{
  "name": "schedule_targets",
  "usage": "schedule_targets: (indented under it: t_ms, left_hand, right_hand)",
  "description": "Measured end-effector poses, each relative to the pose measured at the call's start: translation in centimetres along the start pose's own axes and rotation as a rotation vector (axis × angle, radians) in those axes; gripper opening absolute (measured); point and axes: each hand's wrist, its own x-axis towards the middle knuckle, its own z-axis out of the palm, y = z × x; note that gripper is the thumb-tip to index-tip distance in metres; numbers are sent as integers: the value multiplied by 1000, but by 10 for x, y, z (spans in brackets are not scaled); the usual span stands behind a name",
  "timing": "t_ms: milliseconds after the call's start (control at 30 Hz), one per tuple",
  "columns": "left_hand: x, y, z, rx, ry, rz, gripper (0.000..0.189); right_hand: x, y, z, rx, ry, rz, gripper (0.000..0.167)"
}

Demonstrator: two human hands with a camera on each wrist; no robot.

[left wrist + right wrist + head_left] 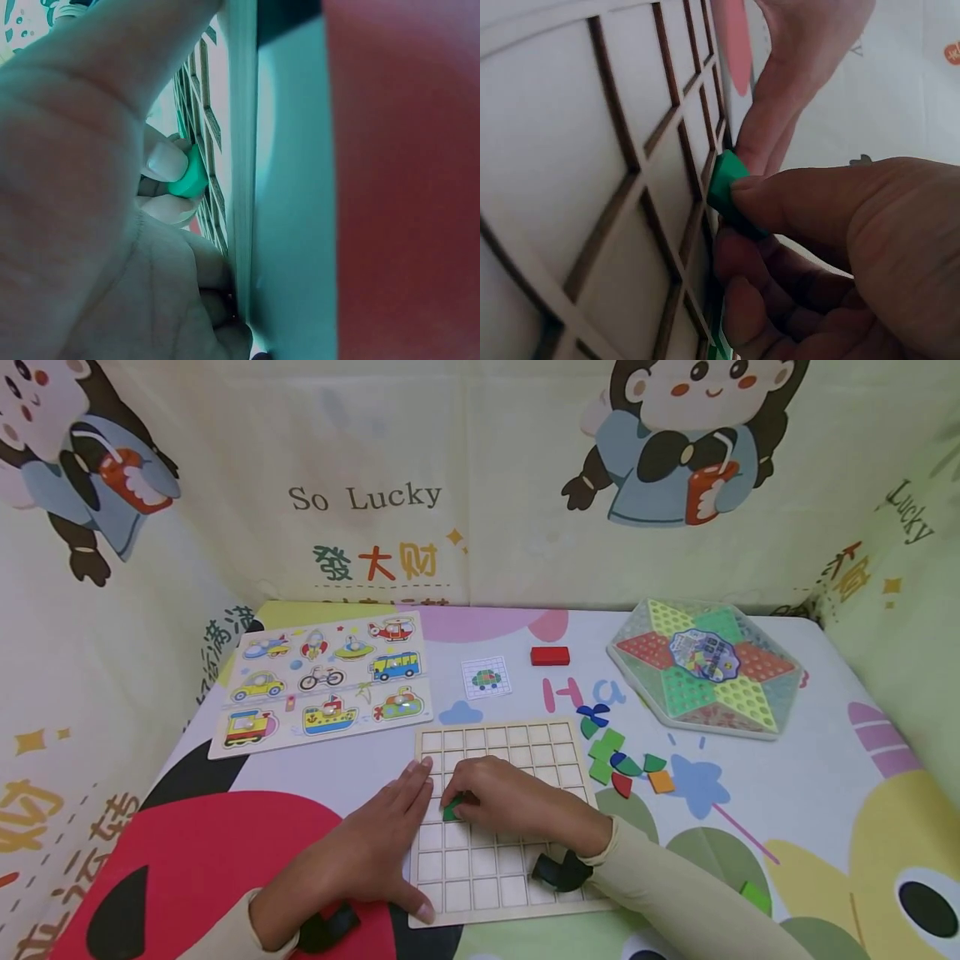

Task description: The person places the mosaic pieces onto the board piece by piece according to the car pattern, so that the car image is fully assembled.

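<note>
Right now the right hand point(510, 797) has a green piece point(452, 811) clamped between thumb and fingers, over the left side of the grid board point(525, 912), mid-counter. Can't tell if the piece touches the slats; right wrist view shows it tilted, right at the grid. Left hand point(375, 835) rests on the board's left edge: fingers straight, close together, thumb spread apart toward the board's near left corner. Loose pieces point(607, 745) in green, blue, red plus an orange square point(662, 782) lie on the counter point(813, 718) just right of the board. Puzzle board point(300, 677) sits toward the counter's far left corner, hexagonal box point(712, 702) toward the far right. Between them, near the far edge: pattern card point(486, 678) and a red block point(550, 656), apart from each other.
</note>
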Motion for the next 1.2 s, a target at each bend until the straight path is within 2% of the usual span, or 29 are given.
schedule_targets:
  t_ms: [200,433,700,1033,1200]
  left_hand:
    - [1,0,1,9,-1,-2,134]
    - [1,0,1,10,-3,-7,134]
    - [1,0,0,7,-3,-5,132]
    - [0,0,0,6,8,-1,134]
    - [0,0,0,1,10,5,133]
  right_hand:
    - [0,0,1,-49,13,20,12]
    - [0,0,-1,-65,-9,46,14]
    - [-2,0,-3,-75,-29,36,21]
    - [-4,2,-9,-78,-27,-2,14]
    - [-4,6,-11,-71,-16,-15,15]
